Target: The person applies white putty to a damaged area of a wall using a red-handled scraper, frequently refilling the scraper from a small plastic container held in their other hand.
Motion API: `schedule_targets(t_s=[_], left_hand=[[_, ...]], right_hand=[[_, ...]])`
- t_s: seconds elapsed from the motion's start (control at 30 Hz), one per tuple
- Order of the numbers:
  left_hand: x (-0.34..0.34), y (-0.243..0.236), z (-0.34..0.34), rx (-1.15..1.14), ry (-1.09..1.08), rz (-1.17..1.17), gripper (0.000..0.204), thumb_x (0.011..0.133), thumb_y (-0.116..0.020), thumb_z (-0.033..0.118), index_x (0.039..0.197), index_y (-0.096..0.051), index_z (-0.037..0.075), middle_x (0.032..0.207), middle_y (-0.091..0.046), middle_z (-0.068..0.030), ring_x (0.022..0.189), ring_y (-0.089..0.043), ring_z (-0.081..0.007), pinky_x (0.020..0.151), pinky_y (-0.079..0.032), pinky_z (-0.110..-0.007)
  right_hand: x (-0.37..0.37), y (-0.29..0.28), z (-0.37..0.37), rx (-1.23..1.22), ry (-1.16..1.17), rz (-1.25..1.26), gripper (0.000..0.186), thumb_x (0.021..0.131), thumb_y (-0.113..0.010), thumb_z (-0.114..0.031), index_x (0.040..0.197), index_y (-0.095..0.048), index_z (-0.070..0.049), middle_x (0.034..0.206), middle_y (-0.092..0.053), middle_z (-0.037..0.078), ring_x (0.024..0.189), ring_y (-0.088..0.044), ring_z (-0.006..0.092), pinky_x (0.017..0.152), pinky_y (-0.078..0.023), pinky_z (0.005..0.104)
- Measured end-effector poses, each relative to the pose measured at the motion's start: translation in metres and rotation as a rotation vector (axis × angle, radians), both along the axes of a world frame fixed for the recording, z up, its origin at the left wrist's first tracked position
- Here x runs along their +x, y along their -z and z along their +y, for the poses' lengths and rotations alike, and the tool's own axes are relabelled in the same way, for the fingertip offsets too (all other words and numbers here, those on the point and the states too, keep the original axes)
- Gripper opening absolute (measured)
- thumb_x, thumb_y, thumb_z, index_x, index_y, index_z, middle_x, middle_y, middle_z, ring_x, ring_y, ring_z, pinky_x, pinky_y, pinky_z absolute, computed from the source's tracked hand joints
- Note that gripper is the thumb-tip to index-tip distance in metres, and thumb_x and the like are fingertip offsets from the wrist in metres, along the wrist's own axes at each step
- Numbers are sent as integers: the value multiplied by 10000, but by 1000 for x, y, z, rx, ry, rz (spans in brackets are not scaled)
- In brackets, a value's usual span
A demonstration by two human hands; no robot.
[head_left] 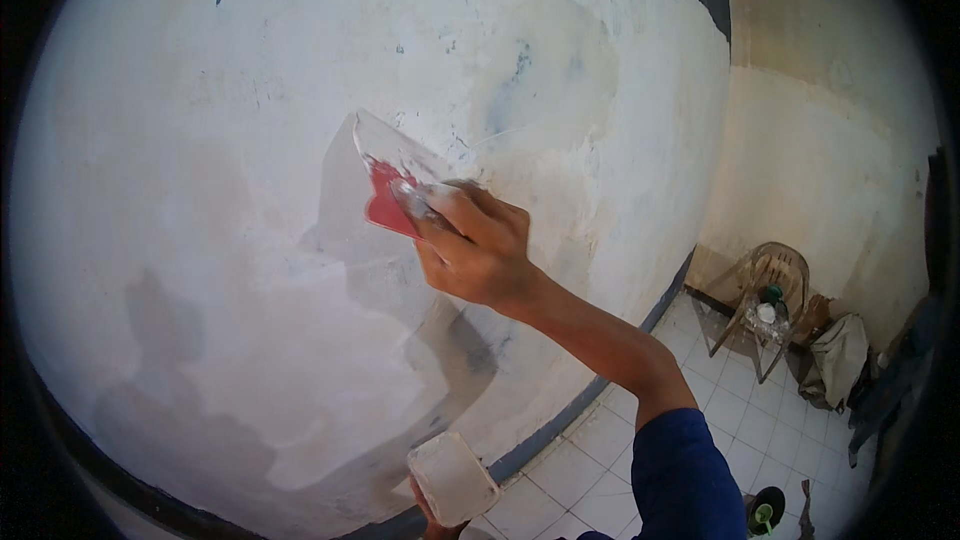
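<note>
My right hand (483,248) reaches up to the wall, closed around a red putty spreader (388,208). White putty smears the spreader's blade and my fingertips. The blade lies against or very near the white wall (270,190), which has patchy smoothed areas and bluish-grey marks. Low at the bottom edge, my left hand (430,517) grips a pale rectangular tray or tub (453,480) with rounded corners. Only a few fingers of that hand show beneath it. What the pale piece contains, if anything, I cannot make out.
A dark blue band (580,395) runs along the wall's foot above white floor tiles (570,470). At the right stands a plastic chair (783,265) with things on its seat, beside a pale cloth or sack (838,355). A dark container (768,502) stands on the floor nearer me.
</note>
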State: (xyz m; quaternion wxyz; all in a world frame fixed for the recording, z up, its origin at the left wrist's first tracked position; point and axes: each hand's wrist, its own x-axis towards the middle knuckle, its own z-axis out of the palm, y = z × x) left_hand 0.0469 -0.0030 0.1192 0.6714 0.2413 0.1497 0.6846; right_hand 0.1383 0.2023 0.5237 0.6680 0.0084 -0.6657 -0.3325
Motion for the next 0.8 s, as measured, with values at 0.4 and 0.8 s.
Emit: schedule_targets(t_s=[0.4, 0.8], left_hand=[[-1, 3, 5, -3, 19, -18, 849, 886, -264, 776, 1540, -236, 234, 1536, -344, -108, 1361, -390, -386, 1088, -300, -640], [11, -3, 19, 6, 82, -8, 859, 881, -266, 782, 1540, -233, 234, 1535, -344, -111, 1359, -392, -390, 1082, -304, -645]], right_hand=[[140, 4, 161, -483, 351, 668, 78, 786, -668, -136, 785, -666, -58, 764, -648, 100, 641, -630, 301, 596, -501, 390], [97, 48, 58, -332, 157, 392, 53, 831, -646, -22, 829, -698, -27, 791, -609, 81, 587, -594, 202, 485, -445, 280]])
